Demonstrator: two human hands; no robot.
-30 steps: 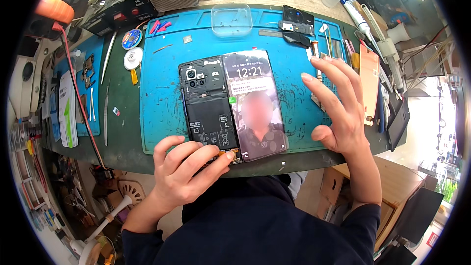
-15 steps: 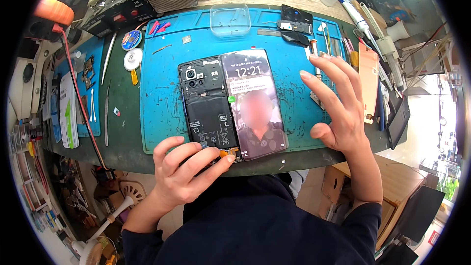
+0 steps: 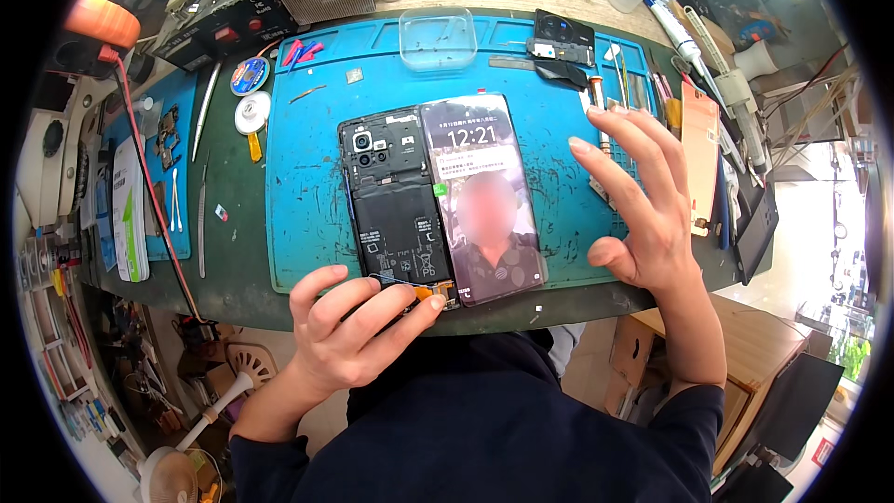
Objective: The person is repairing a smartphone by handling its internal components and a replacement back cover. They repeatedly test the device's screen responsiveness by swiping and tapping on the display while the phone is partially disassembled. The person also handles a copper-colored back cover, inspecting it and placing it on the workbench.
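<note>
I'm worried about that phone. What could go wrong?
The left hand is right by the orange strip, which might get bent or torn. The open phone body and lit screen lie near the front edge of the dark green table, so a bump could knock them off.

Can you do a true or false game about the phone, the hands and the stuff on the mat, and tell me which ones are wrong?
1. The glossy lit phone screen lies to the right of the opened black phone body. True.
2. The right hand is flat on the lit screen. False: it is raised apart from the screen, fingers spread.
3. The left hand is at the lower end of the phone body. True.
4. The clear square plastic box is at the near edge of the large blue work mat. False: it is at the far edge.
5. Two white cotton swabs lie left of the phone body. True.
</note>
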